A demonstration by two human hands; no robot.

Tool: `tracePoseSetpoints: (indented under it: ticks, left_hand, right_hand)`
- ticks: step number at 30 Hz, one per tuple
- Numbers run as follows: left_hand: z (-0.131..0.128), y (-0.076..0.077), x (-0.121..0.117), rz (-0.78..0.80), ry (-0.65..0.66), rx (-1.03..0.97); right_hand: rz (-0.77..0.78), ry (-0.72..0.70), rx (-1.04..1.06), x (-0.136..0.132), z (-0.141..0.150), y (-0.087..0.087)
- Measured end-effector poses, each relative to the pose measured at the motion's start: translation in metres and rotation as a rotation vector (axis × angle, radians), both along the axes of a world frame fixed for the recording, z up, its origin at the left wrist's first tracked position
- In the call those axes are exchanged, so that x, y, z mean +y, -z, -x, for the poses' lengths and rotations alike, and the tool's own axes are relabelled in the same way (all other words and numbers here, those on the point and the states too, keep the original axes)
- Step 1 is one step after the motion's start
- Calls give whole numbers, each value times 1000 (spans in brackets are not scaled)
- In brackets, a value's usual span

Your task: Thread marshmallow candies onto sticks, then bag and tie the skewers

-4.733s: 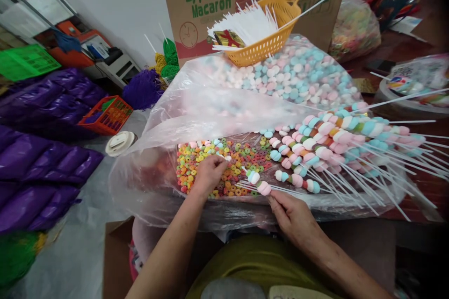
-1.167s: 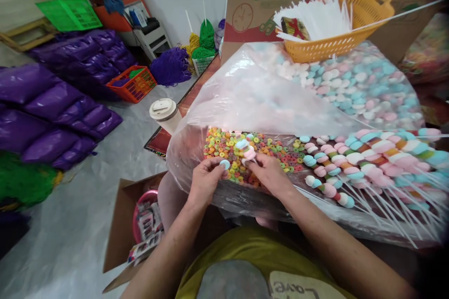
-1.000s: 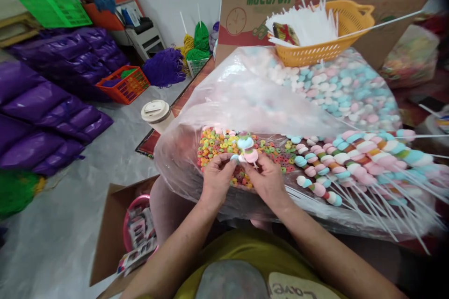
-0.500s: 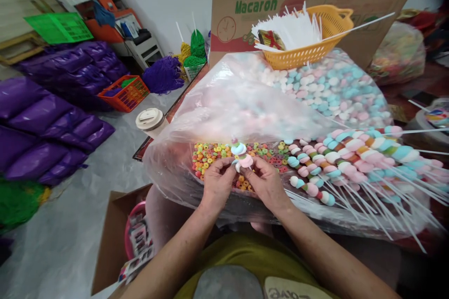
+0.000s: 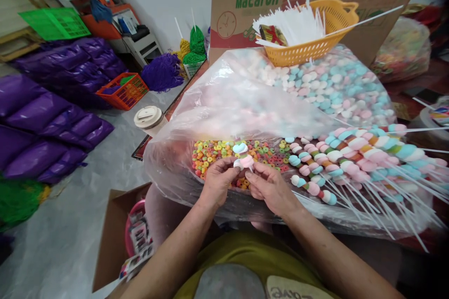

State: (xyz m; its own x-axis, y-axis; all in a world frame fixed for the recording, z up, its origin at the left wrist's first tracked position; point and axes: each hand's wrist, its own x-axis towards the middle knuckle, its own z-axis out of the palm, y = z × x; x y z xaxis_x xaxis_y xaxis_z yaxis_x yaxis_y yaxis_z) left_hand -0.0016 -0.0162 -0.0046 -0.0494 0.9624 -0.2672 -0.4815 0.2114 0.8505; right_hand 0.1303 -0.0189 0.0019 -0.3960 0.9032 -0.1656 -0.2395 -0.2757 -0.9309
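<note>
Over the ring-shaped candies (image 5: 210, 153), my left hand (image 5: 218, 180) pinches a white marshmallow (image 5: 238, 164) at the lower end of a partly threaded marshmallow skewer (image 5: 247, 162). My right hand (image 5: 268, 186) is closed on that skewer's thin stick, just below a pink-and-white marshmallow. A blue-and-white marshmallow (image 5: 240, 149) sits higher up on the same stick, with a small green piece near it. Fingers hide most of the stick. To the right of my right hand lies a heap of finished-looking marshmallow skewers (image 5: 354, 156), their white sticks pointing toward me.
Loose marshmallows (image 5: 322, 84) lie under and beside a clear plastic sheet (image 5: 210, 103). A yellow basket (image 5: 298, 56) of white sticks stands behind, before a cardboard box (image 5: 245, 28). A lidded cup (image 5: 149, 117) is at the left edge; an open carton (image 5: 108, 238) sits below.
My right hand has slid slightly down and right along the stick. The white marshmallow now sits pressed beside the pink one, with my left fingers still on it. The camera view has shifted a little.
</note>
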Motion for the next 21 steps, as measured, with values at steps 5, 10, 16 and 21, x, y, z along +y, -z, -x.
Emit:
tracePoseSetpoints:
  ticks: [5, 10, 16, 21]
  left_hand:
    - [-2, 0, -1, 0, -24, 46]
    - [5, -4, 0, 8, -113, 70]
    - [10, -8, 5, -27, -244, 171]
    - [5, -8, 2, -79, -272, 286]
  right_hand:
    - [-88, 53, -201, 1, 2, 1]
    - [-252, 100, -432, -4, -8, -3]
    - [-498, -47, -807, -36, -31, -3]
    - [-537, -96, -908, -44, -31, -1]
